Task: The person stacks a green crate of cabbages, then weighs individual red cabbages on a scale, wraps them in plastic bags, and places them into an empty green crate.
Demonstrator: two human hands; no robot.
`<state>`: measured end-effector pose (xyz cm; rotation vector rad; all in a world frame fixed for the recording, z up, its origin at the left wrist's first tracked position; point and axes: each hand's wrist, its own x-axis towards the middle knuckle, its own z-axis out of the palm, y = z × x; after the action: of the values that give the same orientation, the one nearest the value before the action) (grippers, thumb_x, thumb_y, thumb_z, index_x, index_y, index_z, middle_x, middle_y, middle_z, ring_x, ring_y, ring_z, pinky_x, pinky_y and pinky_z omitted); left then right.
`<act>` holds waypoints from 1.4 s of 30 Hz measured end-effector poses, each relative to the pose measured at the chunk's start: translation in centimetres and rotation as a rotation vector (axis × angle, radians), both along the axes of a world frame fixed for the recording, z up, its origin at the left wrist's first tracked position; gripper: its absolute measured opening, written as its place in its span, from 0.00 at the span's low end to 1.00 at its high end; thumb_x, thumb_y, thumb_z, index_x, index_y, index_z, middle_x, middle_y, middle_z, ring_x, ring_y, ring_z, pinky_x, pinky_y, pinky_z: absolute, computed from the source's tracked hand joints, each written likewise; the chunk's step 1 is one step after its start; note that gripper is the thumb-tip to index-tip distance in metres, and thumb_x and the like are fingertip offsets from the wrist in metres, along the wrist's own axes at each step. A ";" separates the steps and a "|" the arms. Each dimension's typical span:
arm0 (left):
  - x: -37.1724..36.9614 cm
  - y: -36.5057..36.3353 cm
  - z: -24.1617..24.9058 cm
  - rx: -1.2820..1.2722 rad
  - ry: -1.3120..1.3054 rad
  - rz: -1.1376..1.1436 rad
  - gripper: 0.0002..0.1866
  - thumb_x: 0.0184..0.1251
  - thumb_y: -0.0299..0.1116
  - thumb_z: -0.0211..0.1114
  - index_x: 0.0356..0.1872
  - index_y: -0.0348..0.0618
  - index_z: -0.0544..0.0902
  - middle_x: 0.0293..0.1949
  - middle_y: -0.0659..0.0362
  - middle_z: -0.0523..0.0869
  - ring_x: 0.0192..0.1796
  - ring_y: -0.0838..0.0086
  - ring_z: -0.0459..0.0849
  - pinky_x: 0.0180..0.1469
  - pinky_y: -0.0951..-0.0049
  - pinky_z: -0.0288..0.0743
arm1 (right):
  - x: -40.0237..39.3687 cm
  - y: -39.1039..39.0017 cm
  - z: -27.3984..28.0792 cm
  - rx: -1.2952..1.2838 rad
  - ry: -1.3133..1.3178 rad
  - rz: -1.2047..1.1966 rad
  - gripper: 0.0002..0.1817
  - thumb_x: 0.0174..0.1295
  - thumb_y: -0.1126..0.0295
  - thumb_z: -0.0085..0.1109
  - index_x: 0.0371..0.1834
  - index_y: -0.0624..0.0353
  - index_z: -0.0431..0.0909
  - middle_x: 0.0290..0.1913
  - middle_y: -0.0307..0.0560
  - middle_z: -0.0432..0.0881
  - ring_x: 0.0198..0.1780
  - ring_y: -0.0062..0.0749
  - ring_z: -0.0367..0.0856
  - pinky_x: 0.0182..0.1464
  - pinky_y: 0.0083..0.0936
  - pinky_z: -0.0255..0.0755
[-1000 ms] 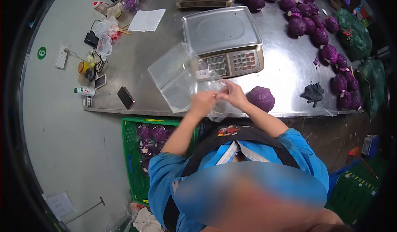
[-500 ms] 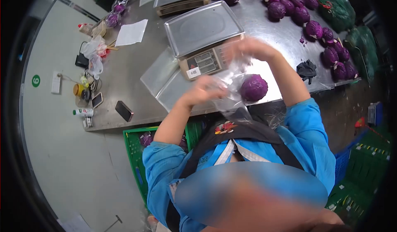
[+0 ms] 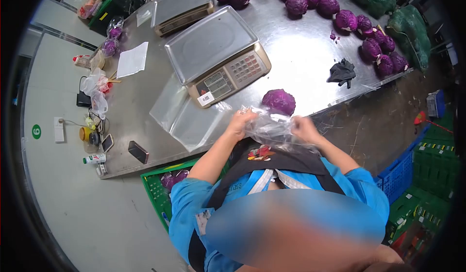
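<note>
A clear plastic bag is stretched between my two hands at the table's front edge, close to the apron. My left hand is closed on the bag's left side. On the opposite side, my right hand pinches the bag's edge. Just beyond the bag sits a red cabbage on the steel table; its near side is partly behind the plastic. Behind it stands a weighing scale with a flat metal pan. Flat clear bags lie left of my left hand.
Several red cabbages cover the table's far right, beside green net sacks. A crumpled black glove-like item lies nearer. A phone is at the left front, and a green crate holding bagged cabbages stands below the edge.
My right hand has come down from beside the scale's keypad to the bag's right edge. The bag is now spread between both hands, in front of the cabbage. The view has shifted.
</note>
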<state>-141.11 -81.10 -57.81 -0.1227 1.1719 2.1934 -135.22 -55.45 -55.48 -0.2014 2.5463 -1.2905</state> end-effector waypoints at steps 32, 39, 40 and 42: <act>11.9 3.0 -2.4 -0.619 0.256 0.307 0.26 0.51 0.30 0.66 0.51 0.35 0.66 0.39 0.59 0.77 0.34 0.78 0.74 0.38 0.77 0.71 | 5.2 5.8 8.8 0.116 0.107 0.521 0.07 0.37 0.72 0.64 0.23 0.56 0.80 0.25 0.44 0.79 0.31 0.39 0.78 0.36 0.31 0.70; 16.2 4.0 -1.3 -0.464 -0.056 -0.097 0.11 0.58 0.37 0.61 0.31 0.39 0.79 0.21 0.66 0.77 0.18 0.85 0.71 0.19 0.85 0.62 | 11.0 3.1 9.7 0.504 0.066 0.388 0.07 0.46 0.65 0.61 0.24 0.55 0.81 0.25 0.45 0.79 0.28 0.41 0.78 0.30 0.34 0.70; 16.7 3.6 -1.1 -0.466 0.016 -0.133 0.11 0.59 0.36 0.59 0.34 0.38 0.78 0.22 0.63 0.78 0.21 0.83 0.73 0.23 0.83 0.65 | 10.9 1.3 9.5 0.446 0.146 0.268 0.08 0.48 0.63 0.59 0.25 0.55 0.81 0.24 0.46 0.79 0.26 0.42 0.78 0.30 0.33 0.70; 17.7 3.3 -0.5 -0.472 0.100 -0.164 0.11 0.60 0.36 0.58 0.37 0.37 0.78 0.23 0.61 0.78 0.24 0.81 0.75 0.27 0.82 0.68 | 11.1 -2.5 6.4 0.239 0.451 0.036 0.07 0.45 0.63 0.62 0.23 0.53 0.81 0.21 0.44 0.77 0.25 0.39 0.77 0.28 0.31 0.69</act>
<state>-123.41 -77.78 -58.30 -0.1101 1.6780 1.7657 -124.12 -57.95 -49.07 -0.5377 3.0260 -1.0022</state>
